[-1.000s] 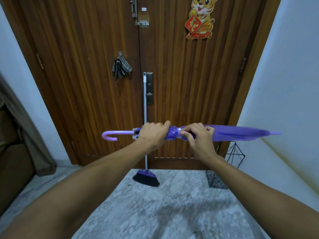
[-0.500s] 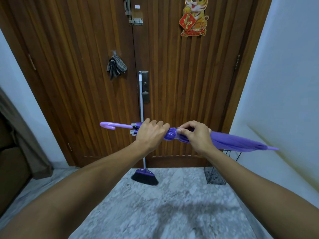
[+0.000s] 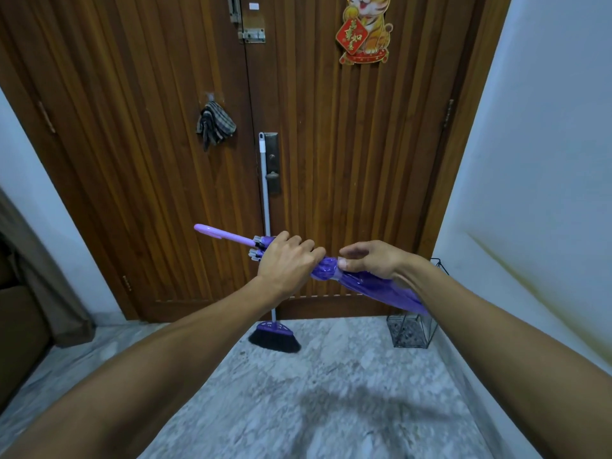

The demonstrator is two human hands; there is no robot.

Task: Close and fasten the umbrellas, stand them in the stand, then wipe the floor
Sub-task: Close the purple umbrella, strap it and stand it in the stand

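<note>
One umbrella: closed purple fabric umbrella with a pale lilac hooked handle [image 3: 361,279], held in the air in front of the door, tilted, handle end up-left, tip end down-right and hidden behind your right forearm.
Left hand: your left hand [image 3: 286,261] is wrapped in a fist around the umbrella near the rib ends, just below the handle.
Right hand: your right hand [image 3: 371,260] pinches the bunched canopy with thumb and fingertips, other fingers loosely spread.
Stand: black wire-frame umbrella stand [image 3: 412,329] on the floor at the right wall, directly under the umbrella's low end; can't tell if they touch.
Floor: grey marbled stone floor [image 3: 331,392].
Broom: purple-headed broom with black bristles and a grey pole [image 3: 273,336], leaning on the brown slatted wooden door [image 3: 149,144].
Cloth: checked grey cloth [image 3: 215,124] hanging on a door hook.
</note>
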